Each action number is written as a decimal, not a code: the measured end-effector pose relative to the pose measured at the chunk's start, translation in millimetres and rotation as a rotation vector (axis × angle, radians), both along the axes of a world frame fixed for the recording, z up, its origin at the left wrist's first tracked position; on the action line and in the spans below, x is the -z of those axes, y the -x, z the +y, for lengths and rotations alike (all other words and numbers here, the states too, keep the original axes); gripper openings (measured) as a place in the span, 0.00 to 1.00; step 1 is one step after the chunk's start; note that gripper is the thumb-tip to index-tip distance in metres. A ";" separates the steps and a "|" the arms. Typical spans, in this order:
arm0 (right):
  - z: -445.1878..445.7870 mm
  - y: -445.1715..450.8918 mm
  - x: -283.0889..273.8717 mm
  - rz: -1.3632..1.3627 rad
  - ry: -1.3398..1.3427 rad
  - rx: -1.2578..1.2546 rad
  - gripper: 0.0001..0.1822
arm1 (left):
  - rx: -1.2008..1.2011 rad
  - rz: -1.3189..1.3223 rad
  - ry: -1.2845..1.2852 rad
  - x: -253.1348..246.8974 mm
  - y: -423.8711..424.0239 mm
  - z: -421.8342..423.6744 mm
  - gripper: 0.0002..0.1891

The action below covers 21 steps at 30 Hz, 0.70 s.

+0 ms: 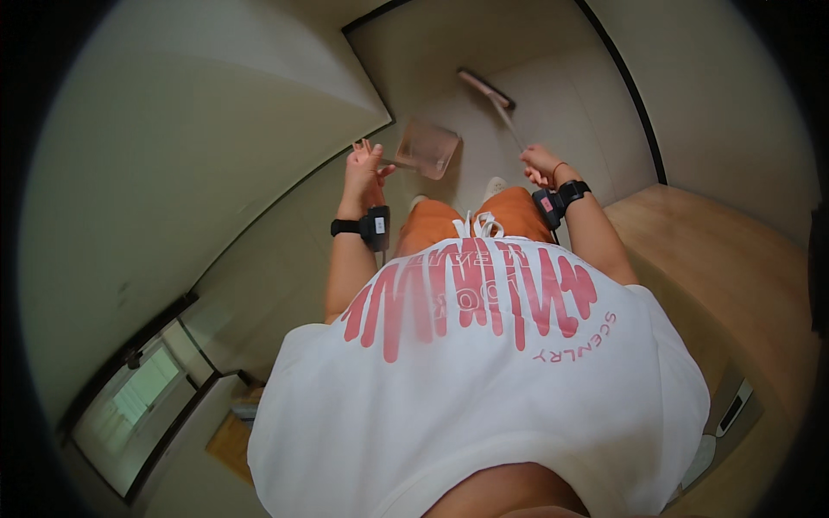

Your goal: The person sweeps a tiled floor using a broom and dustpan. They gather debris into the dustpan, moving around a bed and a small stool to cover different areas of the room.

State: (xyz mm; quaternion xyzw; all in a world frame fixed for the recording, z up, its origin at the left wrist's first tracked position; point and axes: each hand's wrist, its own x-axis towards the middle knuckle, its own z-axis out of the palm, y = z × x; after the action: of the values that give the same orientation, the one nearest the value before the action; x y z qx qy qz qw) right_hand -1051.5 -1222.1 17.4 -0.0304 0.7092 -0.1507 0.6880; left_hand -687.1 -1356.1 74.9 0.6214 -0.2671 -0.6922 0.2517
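My left hand [367, 168] holds the thin handle of a pinkish dustpan [429, 147], with some of its fingers spread. The dustpan hangs over or rests on the tiled floor in front of my feet; its exact height I cannot tell, and it is slightly blurred. Around the upper part of a long stick handle, my right hand [541, 164] is closed. That handle runs forward to a broom [487, 89] with a pink head and dark edge, lying against the floor ahead and to the right of the dustpan. Both wrists wear black strapped devices.
A pale wall with a dark baseboard [369, 68] juts out at the left, its corner near the dustpan. Another dark baseboard [631, 90] curves along the right. Close by my right arm stands a wooden furniture surface [706, 239]. A doorway [139, 395] shows at the lower left.
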 end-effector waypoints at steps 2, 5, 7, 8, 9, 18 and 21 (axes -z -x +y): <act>-13.8 -12.9 -16.9 -0.031 0.040 -0.319 0.21 | 0.004 0.004 0.019 -1.1 4.8 -5.2 0.20; -16.6 -21.5 -49.5 -0.148 0.026 -0.373 0.21 | 0.034 -0.028 0.028 -2.0 10.9 -7.8 0.24; -11.5 -18.8 -72.1 -0.122 0.056 -0.270 0.25 | 0.054 -0.051 0.028 -2.8 12.6 -8.1 0.25; -8.1 -18.0 -80.4 -0.168 0.080 -0.185 0.28 | 0.080 -0.056 0.017 -2.9 12.4 -9.0 0.22; -4.9 -17.1 -88.2 -0.107 0.038 -0.187 0.29 | 0.121 -0.064 -0.022 -3.5 12.1 -10.8 0.19; -28.6 -11.0 -36.2 0.063 0.199 -0.138 0.29 | 0.227 -0.028 0.025 -1.9 14.0 -26.7 0.21; -49.7 -30.7 -10.0 0.170 0.222 -0.194 0.28 | 0.233 0.005 0.031 -8.4 11.5 -16.7 0.35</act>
State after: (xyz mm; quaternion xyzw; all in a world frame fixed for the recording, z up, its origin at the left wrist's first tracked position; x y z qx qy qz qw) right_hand -1020.8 -1271.8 27.4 -0.1870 0.7376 -0.1579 0.6293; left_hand -698.6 -1372.8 83.2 0.5803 -0.3477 -0.7141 0.1799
